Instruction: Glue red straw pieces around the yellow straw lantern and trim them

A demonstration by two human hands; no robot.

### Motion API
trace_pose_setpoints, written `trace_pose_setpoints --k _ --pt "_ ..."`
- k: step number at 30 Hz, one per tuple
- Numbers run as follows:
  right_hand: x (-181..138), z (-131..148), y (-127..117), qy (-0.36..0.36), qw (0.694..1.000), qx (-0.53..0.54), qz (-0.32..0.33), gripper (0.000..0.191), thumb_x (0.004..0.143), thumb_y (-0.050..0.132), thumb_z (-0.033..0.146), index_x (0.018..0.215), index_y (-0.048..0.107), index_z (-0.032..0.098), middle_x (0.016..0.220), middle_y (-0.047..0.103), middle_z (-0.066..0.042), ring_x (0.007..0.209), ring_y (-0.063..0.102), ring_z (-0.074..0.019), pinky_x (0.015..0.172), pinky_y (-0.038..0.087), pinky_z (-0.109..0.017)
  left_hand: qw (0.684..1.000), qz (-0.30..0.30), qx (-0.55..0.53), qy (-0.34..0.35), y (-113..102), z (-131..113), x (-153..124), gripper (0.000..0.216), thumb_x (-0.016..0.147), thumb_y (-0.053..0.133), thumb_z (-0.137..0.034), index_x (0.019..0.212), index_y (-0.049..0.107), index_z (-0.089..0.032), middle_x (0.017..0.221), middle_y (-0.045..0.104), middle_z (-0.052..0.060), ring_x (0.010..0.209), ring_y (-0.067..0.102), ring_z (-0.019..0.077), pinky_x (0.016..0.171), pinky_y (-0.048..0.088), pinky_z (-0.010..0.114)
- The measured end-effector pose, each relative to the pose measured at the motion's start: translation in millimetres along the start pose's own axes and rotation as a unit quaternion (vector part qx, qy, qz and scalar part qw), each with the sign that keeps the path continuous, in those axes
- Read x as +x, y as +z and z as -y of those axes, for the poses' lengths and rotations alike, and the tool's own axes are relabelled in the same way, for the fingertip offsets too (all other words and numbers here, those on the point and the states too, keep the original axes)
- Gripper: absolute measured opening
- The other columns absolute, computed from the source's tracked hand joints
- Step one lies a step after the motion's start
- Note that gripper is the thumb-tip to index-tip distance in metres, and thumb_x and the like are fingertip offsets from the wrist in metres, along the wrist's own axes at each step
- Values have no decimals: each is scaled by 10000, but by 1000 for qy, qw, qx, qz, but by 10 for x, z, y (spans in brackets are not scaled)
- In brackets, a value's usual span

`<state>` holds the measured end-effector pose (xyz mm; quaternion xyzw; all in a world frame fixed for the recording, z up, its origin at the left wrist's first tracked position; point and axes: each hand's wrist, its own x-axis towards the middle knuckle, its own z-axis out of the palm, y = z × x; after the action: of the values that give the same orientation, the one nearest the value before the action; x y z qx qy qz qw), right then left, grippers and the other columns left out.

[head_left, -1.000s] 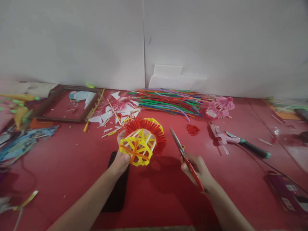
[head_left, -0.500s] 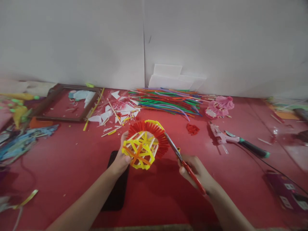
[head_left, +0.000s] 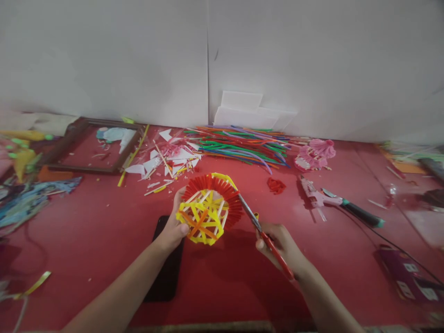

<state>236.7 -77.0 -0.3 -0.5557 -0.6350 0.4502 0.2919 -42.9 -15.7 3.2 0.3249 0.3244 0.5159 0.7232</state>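
Near the middle, my left hand [head_left: 175, 227] is closed around a basket-like craft piece [head_left: 204, 221] of yellow and orange fuzzy strips on pale sticks, with a red fringe [head_left: 233, 203] round its far side. My right hand [head_left: 279, 245] grips red-handled scissors [head_left: 250, 213], their metal blades slanting up-left to the fringe's right edge. A yellow pipe cleaner [head_left: 224, 177] bends along the top of the fringe and meets the blade tips. Whether the blades are apart cannot be made out. A small yellow end shows beside my right fingers.
A black phone [head_left: 165, 273] lies under my left forearm. Behind are colourful pipe cleaners [head_left: 243, 147], paper scraps [head_left: 151, 165] and a brown frame [head_left: 81, 169]. To the right are red clippings [head_left: 276, 186], a pink glue gun [head_left: 315, 194], a dark-handled cutter [head_left: 362, 214] and a pink craft piece [head_left: 317, 153].
The view has shifted very slightly, so the table items sit a little further left. Both hands, the craft piece and the scissors keep almost the same pose.
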Motion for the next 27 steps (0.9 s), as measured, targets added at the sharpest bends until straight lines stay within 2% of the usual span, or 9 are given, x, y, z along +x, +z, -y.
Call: trace_pose_setpoints --k 9,15,20,23,27 --pt "27 46 14 8 999 -22 -21 761 788 477 951 580 370 227 557 275 62 550 216 -91 475 173 -257 1000 3 2 10 -20 9 9 1154 609 976 -529 1557 335 -384 1332 705 108 1228 702 405 1076 550 589" --pt "16 97 24 7 999 -29 -34 718 815 544 884 578 365 231 552 273 67 537 213 -87 464 185 -252 998 61 16 24 -133 36 86 1129 618 957 -554 1548 340 -384 1307 718 114 1154 738 410 1011 598 594" --pt "20 84 66 2 998 -30 -48 720 810 569 872 562 355 231 535 269 66 529 213 -86 461 184 -250 998 57 9 29 -118 39 87 1099 631 956 -524 1537 352 -379 1262 736 102 1168 735 401 1038 581 592" --pt "31 77 73 4 998 -32 -51 714 813 577 862 562 361 229 532 281 63 526 218 -85 463 178 -251 999 32 7 34 -78 43 68 1100 642 947 -539 1545 342 -373 1271 733 106 1215 712 402 1080 550 595" --pt "46 91 33 9 998 -35 -44 694 814 582 850 591 357 232 553 290 62 536 227 -85 472 171 -250 999 20 2 39 -112 64 78 1109 613 961 -528 1535 367 -371 1209 751 91 1187 719 408 1042 575 596"
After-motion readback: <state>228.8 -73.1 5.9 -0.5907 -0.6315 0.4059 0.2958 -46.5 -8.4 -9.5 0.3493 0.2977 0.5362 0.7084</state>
